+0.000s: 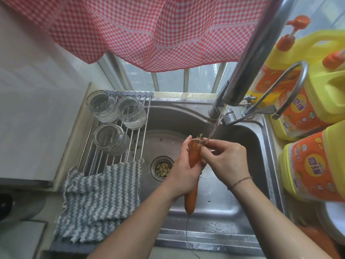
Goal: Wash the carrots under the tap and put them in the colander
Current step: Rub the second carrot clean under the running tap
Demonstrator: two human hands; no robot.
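Left hand grips carrot over sink — right hand pinches its top under tap stream.

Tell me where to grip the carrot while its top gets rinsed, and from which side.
Grip the carrot round its thick middle, from the left, as the left hand does now. It stands nearly upright, crown up under the water stream, narrow tip hanging below the wrist. That leaves the crown free for the right hand, whose fingers work there.
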